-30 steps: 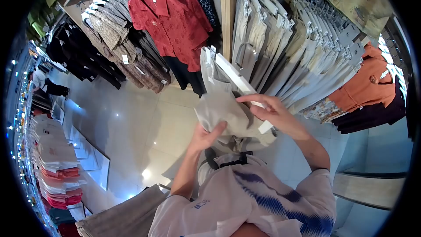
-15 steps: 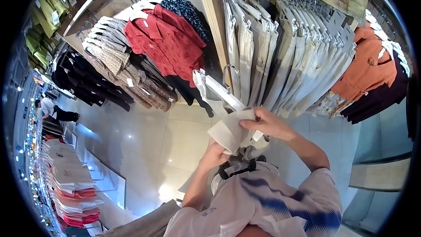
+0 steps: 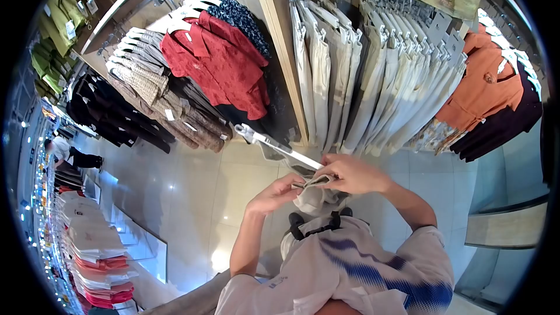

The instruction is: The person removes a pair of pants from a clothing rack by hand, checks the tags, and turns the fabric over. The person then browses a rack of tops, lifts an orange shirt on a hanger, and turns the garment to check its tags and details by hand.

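Close in front of my body, a pale beige garment (image 3: pixel 315 199), seemingly trousers, hangs bunched between both hands. My left hand (image 3: pixel 273 195) pinches its edge from the left with thumb and fingers. On the other side, my right hand (image 3: pixel 354 174) is closed on the upper part of the fabric, right at the end of a white hanger (image 3: pixel 283 149). The hanger slants up and to the left, away from my hands. Most of the garment's lower part is hidden under my hands and against my body.
Ahead, a rail carries several pale trousers (image 3: pixel 379 76). Left of the wooden post (image 3: pixel 280 46) hang a red shirt (image 3: pixel 216 67) and patterned tops; orange clothing (image 3: pixel 484 84) is at right. A rack of folded-looking garments (image 3: pixel 93 227) stands lower left. Another person (image 3: pixel 76 153) is far left.
My left hand has moved up, closer to the right. The fabric flap that was spread between them is now gathered. The hanger has tipped lower and to the left.
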The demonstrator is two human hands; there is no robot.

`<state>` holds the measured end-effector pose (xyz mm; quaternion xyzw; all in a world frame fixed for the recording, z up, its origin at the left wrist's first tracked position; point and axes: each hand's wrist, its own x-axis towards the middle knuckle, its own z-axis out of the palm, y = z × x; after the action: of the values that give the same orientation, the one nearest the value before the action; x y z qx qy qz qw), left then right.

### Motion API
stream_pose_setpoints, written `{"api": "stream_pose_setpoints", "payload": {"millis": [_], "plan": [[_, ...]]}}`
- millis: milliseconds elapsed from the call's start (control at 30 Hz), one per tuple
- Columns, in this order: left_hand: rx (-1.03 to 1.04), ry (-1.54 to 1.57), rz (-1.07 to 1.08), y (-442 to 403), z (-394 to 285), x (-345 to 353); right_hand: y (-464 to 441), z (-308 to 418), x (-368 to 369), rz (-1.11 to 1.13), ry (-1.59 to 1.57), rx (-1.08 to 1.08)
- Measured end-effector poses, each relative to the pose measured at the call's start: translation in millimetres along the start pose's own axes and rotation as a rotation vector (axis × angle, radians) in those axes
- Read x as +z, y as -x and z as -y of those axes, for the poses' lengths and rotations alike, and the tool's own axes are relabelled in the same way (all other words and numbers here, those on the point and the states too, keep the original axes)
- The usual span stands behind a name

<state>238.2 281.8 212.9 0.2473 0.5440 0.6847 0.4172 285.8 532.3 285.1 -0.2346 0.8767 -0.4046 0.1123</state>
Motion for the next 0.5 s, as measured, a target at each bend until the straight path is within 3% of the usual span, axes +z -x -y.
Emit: {"api": "stream_pose_setpoints", "payload": {"millis": [67,133,267,333,500], "plan": [[0.033,-0.085,0.058,-4.0,-5.3,1.9,2.2,0.9,-0.7,-0.001,0.013,0.009],[-0.091,0.158,-0.010,-3.3,-6.3,3.6,4.8,-1.1,1.5,0.001,0.018,0.021],[-0.160,0.249,-0.119,-7.9,-0.8,6.9,5.3,-4.0,4.5,-0.016,0.043,0.015],[-0.066,0.051,0.168,-10.3,11.6,0.8,4.4,-3.7,4.6,-0.007,0.040,0.038],[-0.169,0.035,0.112,-9.9,8.4,19.3,1.0,-10.9,10.6,0.010,0.090,0.049]]}}
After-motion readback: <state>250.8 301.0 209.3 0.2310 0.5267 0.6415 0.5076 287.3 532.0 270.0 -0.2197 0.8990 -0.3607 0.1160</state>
